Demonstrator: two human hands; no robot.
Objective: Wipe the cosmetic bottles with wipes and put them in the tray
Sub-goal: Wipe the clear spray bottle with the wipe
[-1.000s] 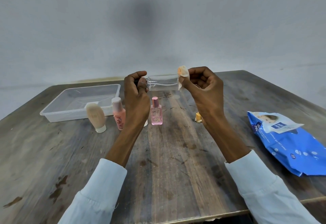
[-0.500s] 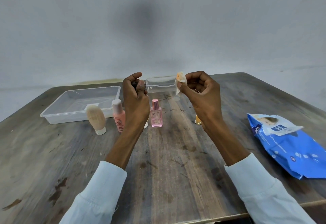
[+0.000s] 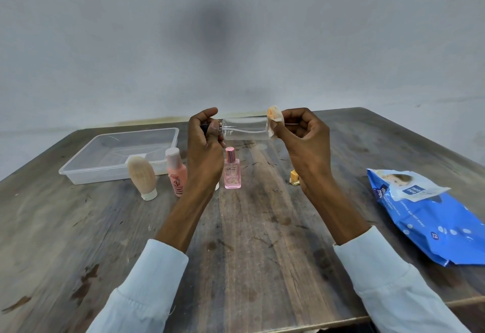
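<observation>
Tray (image 3: 78,172): clear plastic, at the left of the frame on the table (image 3: 257,241), far side. Something pale shows through its bottom; I cannot tell what it is.
Beige tube (image 3: 141,176): stands on its white cap, just in front of the tray's near wall.
Peach bottle (image 3: 176,174): upright, just right of the tube. Its right edge is hidden behind the left wrist.
Left sleeve (image 3: 147,288): pale, cut off by the lower edge of the frame.
Left hand (image 3: 206,146): raised at the centre of the frame, fingers curled round the dark cap end of the clear bottle. The cap is almost fully covered by the fingers.
White thing (image 3: 217,187): only a small edge shows beside the left wrist; it cannot be made out.
Clear bottle (image 3: 245,129): held lying sideways in the air between both hands, above the table, not in the tray.
Pink bottle (image 3: 232,172): upright on the table, below the clear bottle, letters "DGZ" on it.
Wipe (image 3: 275,117): small, crumpled, with an orange stain, pressed on the bottom end of the clear bottle.
Right hand (image 3: 301,136): fingers and thumb pinch the wipe; most of the wipe is hidden inside the fingers.
Yellow thing (image 3: 294,177): small, on the table, half hidden behind the right wrist.
Wipes pack (image 3: 430,225): blue, lies flat at the right of the frame, its white flap lifted; its right end is cut off by the frame edge.
</observation>
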